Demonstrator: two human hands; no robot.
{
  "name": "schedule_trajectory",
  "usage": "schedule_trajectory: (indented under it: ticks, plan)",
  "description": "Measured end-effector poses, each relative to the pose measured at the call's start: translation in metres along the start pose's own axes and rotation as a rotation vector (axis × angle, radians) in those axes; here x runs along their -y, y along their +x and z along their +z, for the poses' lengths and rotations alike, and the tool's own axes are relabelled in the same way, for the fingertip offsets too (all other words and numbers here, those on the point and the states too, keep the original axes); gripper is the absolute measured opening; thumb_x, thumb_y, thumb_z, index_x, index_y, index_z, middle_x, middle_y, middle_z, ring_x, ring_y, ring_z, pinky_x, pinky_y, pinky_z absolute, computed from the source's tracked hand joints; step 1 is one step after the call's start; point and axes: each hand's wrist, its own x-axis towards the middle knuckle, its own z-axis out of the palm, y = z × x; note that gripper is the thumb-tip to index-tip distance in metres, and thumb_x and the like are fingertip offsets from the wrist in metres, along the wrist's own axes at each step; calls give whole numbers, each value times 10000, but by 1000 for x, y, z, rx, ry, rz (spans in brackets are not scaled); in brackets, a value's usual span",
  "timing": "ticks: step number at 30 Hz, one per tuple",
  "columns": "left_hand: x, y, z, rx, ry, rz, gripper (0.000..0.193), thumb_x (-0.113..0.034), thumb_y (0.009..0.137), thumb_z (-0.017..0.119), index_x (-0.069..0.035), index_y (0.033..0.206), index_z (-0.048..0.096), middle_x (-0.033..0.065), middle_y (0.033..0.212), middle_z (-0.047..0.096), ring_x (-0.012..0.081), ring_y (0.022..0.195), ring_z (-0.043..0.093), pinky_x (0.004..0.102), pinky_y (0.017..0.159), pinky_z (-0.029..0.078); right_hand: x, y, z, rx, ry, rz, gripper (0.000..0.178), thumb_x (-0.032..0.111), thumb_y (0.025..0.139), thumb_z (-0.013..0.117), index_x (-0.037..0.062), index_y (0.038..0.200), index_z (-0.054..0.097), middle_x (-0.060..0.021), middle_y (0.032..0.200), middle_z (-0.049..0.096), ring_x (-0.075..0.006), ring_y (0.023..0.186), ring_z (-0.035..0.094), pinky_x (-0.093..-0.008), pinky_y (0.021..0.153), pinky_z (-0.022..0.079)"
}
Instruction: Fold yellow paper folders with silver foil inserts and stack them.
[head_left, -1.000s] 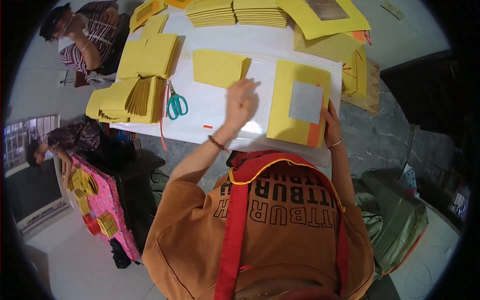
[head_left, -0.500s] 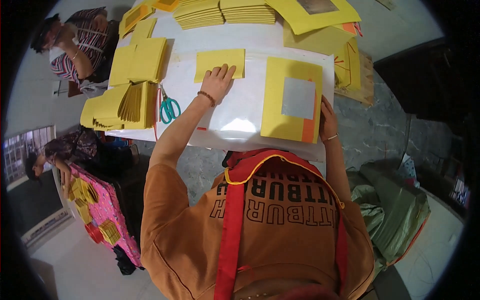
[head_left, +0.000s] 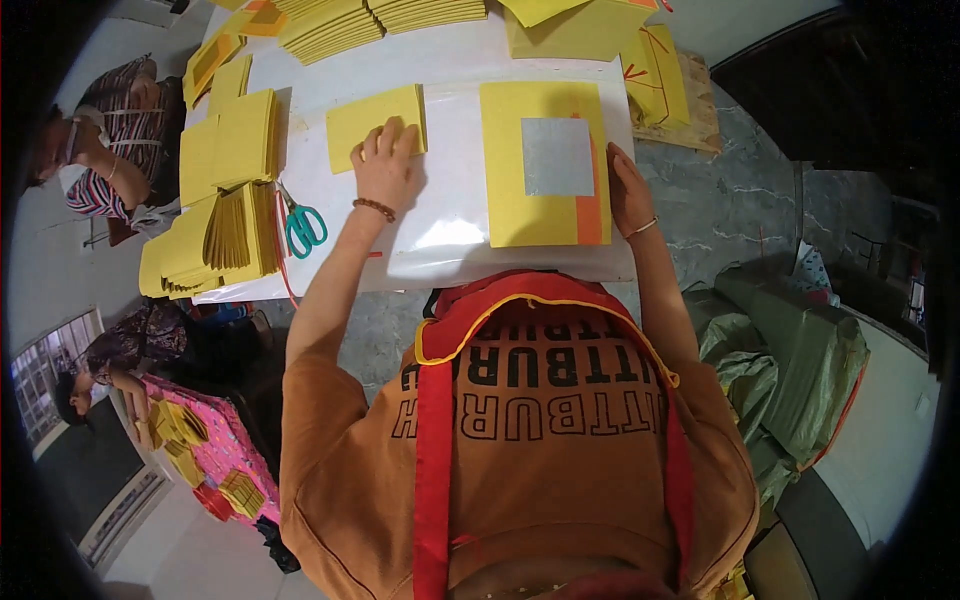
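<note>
My left hand (head_left: 384,168) lies on the near edge of a small rectangular yellow paper piece (head_left: 362,118), its fingers spread over it. The piece sits slightly tilted on the white-covered table. Over to the right is a larger yellow paper sheet or stack (head_left: 505,165) with a silver-grey square (head_left: 557,157) and an orange strip (head_left: 588,222) on it. My right hand (head_left: 628,188) rests along its right side with the fingers stretched out; whether the fingertips touch the paper I cannot tell. Teal-handled scissors (head_left: 304,228) lie left of my left forearm.
Piles of folded yellow paper (head_left: 245,135) fill the table's left side, with more stacks (head_left: 430,12) at the far edge. A yellow block (head_left: 560,35) stands far right. Two people are at the left, one beside a pink-covered table (head_left: 225,440). Green wrapped bundles (head_left: 790,340) stand right.
The whole view has shifted. The small yellow piece has turned a little and moved left, away from the larger one, with my left hand on it. My right hand stays beside the larger paper.
</note>
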Motion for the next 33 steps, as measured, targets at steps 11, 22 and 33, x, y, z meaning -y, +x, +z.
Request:
schedule_trajectory:
  ticks: [11, 22, 33]
  plan:
    - [-126, 2, 22, -39, -1818, -676, 560, -193, 926, 402, 34, 1383, 169, 167, 1413, 255, 216, 1302, 249, 299, 1059, 216, -1, -17, 23, 153, 164, 57, 424, 226, 940, 412, -5, 1294, 382, -93, 1244, 487, -184, 1120, 476, -311, 948, 384]
    - [-113, -3, 6, -62, -1454, -697, 495, -146, 851, 523, -12, 1304, 375, 169, 1313, 393, 263, 1178, 395, 349, 983, 308, 12, -34, 22, 6, -501, -367, 402, 173, 887, 509, 56, 1267, 447, -63, 1231, 509, -192, 1106, 487, -307, 955, 365]
    - [-122, -23, -39, 42, -478, 390, 543, -247, 647, 730, -90, 1132, 542, 83, 1168, 497, 273, 1046, 453, 395, 829, 352, 6, -40, 4, 263, -1103, -684, 215, 132, 799, 603, 79, 1006, 623, -84, 1217, 532, -274, 1210, 402, -365, 1016, 293]
